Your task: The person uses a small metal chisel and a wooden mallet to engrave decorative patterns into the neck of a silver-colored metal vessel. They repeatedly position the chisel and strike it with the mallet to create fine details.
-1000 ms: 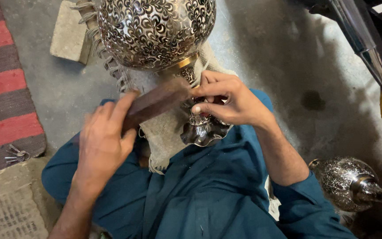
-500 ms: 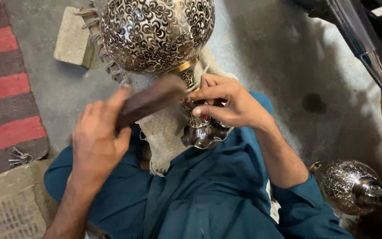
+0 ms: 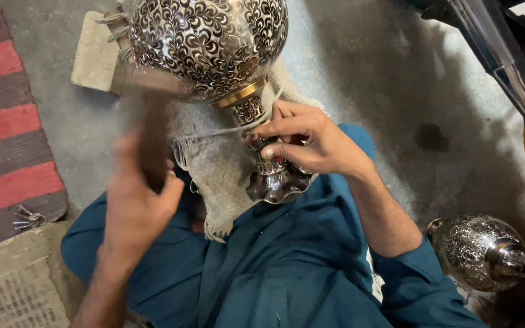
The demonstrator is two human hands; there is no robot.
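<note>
Metalwork fills the upper middle of the head view: a large round vase (image 3: 208, 42), covered in dark scrolling patterns over silver, lies tipped across the person's lap with its belly toward the top of the frame and its narrow stem and flared, wavy foot (image 3: 277, 182) pointing down toward the body. A coarse beige cloth (image 3: 214, 170) sits under the stem, probably to cushion the metal and keep it from sliding on the teal trousers (image 3: 274, 273). The right hand (image 3: 308, 143), at centre, has its fingers (image 3: 274, 127) pinched narrow around something small at the stem, just below a brass-coloured collar; what it grips is too hidden to name, though the pose suggests a fine tool steadied against the surface of the metal. The left hand (image 3: 138, 206), at lower left, has its fingers wrapped closed on a dark wooden block (image 3: 153, 140), blurred with movement, raised beside the vase's belly. Whether the vase holds anything cannot be told, since no mouth shows. A second patterned vessel (image 3: 478, 249) lies on the concrete floor (image 3: 396, 79) at lower right, its opening also out of sight. Red striped rug (image 3: 7, 121) runs down the left edge, with keys (image 3: 27, 217) beside it.
</note>
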